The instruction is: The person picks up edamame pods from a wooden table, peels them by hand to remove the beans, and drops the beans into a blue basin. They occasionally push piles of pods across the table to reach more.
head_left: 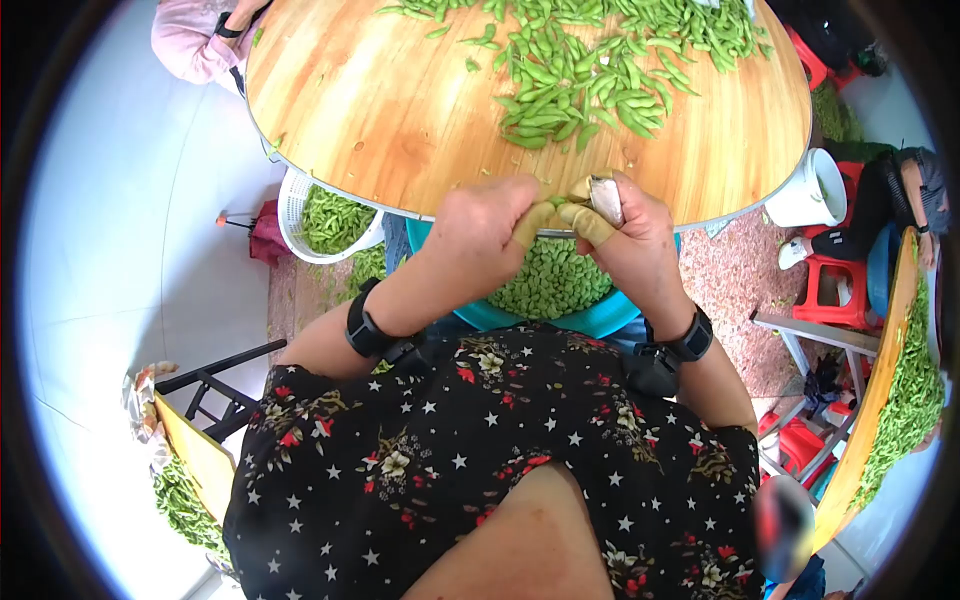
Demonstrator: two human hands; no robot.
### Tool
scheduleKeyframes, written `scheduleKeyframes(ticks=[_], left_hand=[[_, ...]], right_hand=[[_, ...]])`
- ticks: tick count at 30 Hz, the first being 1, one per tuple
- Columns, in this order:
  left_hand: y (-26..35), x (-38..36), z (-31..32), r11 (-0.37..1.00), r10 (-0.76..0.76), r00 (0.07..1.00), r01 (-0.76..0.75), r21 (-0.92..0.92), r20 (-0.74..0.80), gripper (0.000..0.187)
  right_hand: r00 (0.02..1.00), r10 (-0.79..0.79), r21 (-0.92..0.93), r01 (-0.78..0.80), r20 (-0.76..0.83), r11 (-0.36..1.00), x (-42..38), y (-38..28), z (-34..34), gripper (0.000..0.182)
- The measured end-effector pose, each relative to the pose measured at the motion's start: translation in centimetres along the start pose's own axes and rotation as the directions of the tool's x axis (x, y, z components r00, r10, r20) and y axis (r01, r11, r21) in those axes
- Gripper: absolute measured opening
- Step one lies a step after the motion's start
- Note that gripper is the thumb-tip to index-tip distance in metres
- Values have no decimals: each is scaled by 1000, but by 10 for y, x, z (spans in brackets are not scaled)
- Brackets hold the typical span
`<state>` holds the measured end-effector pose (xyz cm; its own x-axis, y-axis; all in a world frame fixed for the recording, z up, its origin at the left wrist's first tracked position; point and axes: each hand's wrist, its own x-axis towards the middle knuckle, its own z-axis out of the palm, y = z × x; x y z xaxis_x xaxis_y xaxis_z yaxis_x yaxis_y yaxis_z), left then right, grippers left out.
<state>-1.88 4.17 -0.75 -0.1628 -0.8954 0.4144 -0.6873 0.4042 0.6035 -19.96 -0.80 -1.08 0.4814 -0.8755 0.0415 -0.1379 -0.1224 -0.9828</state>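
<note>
My left hand [485,225] and my right hand [630,235] meet at the near edge of a round wooden table [400,110]. Both pinch a green bean pod [556,203] between the fingertips, which wear yellowish finger covers. My right hand also carries a small metal blade [606,196] on the thumb side. A pile of green pods [580,70] lies on the table just beyond my hands. Below my hands a teal basin [600,318] holds shelled green beans [550,280].
A white basket [295,205] with pods stands under the table at left. A person in pink [195,40] sits at far left. At right are a white bucket [810,190], red stools [835,290], a seated person [900,195] and another table heaped with pods [905,390].
</note>
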Motion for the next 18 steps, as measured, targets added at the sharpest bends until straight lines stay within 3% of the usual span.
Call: scheduleKeyframes(ticks=[2, 4, 5, 7, 8, 9, 10, 11, 12, 13, 14, 15, 16, 17, 18], left_hand=[[3, 1, -1, 999, 36, 999, -36, -3, -13, 5], [3, 1, -1, 995, 42, 998, -38, -96, 41, 5], [3, 1, -3, 995, 44, 998, -40, -93, 38, 5], [3, 0, -10, 958, -54, 986, 96, -268, 159, 14], [3, -2, -16, 960, -55, 987, 95, -265, 154, 14], [2, -4, -26, 982, -40, 959, 90, -167, 281, 16], [2, -6, -38, 995, -39, 914, 73, -69, 404, 18], [-1, -8, -57, 993, -113, 794, 82, 80, 597, 18], [-4, -10, -75, 973, -210, 633, 58, 224, 746, 20], [-7, -10, -86, 972, -210, 636, 54, 228, 742, 20], [-11, -9, -95, 916, -340, 640, 61, 396, 690, 19], [-13, -7, -100, 832, -461, 640, 71, 550, 615, 20], [-17, -2, -98, 831, -463, 641, 74, 551, 612, 20], [-23, 9, -90, 858, -330, 818, 52, 511, 470, 19], [-32, 21, -80, 879, -175, 940, 17, 476, 291, 20]], right_hand=[[999, 30, 94, -32, 26, 995, 3, 1, 0, 6], [952, 220, 299, -278, 212, 913, 4, 4, -5, 6], [953, 215, 298, -273, 213, 914, 3, 2, -6, 6], [876, 305, 462, -460, 374, 758, 3, -3, -10, 8], [877, 300, 461, -458, 376, 760, 2, -2, -10, 8], [837, 342, 329, -496, 428, 803, 2, -1, -10, 8], [793, 388, 191, -520, 469, 833, 2, 1, -11, 9], [795, 382, 190, -515, 472, 836, 0, 9, -11, 9], [813, 219, 182, -367, 539, 912, -4, 22, -9, 11], [798, 53, 188, -206, 601, 960, -7, 32, -10, 13], [750, 79, 48, -146, 657, 988, -9, 37, -14, 15], [749, 76, 48, -143, 658, 989, -8, 33, -14, 15], [736, 181, -109, -146, 653, 983, -7, 24, -15, 17], [723, 284, -263, -146, 629, 954, -7, 14, -15, 20], [724, 285, -266, -144, 629, 953, -5, 4, -16, 20]])
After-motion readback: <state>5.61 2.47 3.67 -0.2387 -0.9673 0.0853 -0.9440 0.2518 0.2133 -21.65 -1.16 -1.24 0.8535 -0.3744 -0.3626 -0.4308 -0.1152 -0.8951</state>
